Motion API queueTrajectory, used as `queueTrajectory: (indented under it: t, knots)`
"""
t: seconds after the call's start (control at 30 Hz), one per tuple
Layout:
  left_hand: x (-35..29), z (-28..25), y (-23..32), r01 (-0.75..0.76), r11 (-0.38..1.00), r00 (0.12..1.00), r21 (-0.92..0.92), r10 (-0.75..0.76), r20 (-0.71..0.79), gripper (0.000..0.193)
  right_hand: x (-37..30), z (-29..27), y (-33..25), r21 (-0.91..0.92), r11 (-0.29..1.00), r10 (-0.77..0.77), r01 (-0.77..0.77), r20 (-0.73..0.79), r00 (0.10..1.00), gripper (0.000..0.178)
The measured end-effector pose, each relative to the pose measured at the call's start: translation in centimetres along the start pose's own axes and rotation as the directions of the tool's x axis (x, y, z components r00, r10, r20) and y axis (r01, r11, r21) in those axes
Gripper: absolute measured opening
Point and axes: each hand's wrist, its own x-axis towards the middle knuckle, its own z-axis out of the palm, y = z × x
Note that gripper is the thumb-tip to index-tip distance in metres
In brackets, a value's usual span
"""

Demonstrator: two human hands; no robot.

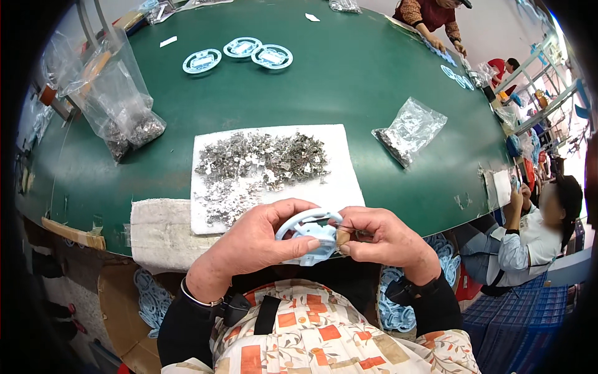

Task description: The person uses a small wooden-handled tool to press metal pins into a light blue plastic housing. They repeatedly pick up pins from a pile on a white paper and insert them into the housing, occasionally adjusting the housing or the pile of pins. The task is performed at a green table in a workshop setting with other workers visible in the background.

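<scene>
A light-blue plastic wheel-shaped part, with a ring and a solid middle piece, is held tilted just past the near edge of the white pad. My left hand grips its left side, thumb lying across the middle piece. At its right side, my right hand has thumb and fingers pinched together, with a tan covering on one fingertip; whatever is between them is too small to make out. Beyond my hands, many small shiny metal pieces lie spread on the white pad.
Three similar blue wheels lie far off on the green table. Bags of metal pieces stand left and right. Below the edge are boxes of blue parts. Co-workers sit at right and far right.
</scene>
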Motion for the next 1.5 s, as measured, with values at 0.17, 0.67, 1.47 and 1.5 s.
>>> queueTrajectory:
  t: [0.17, 0.67, 1.47, 1.5]
  knots:
    - [0.1, 0.8, -2.1, 0.09, 0.993, 0.985, 0.076, -0.077, -0.151, 0.035, -0.1, 0.0, 0.1, 0.113, 0.994, 0.014, 0.01, -0.205, 0.979, 0.008]
    - [1.1, 2.1, -4.6, -0.013, 0.977, 0.961, -0.211, -0.046, -0.272, 0.051, 2.0, 2.7, 1.2, -0.325, 0.945, -0.149, -0.038, -0.532, 0.833, 0.013]
    - [1.2, 1.4, -4.9, -0.045, 0.966, 0.974, -0.254, -0.015, -0.228, 0.056, 1.5, 3.7, 2.1, -0.173, 0.98, -0.033, -0.101, -0.636, 0.771, 0.016]
    - [1.0, 1.6, -4.4, -0.031, 0.929, 0.978, -0.369, -0.047, -0.202, 0.056, 1.3, 4.0, 2.8, -0.017, 1.0, 0.007, -0.022, -0.61, 0.793, 0.021]
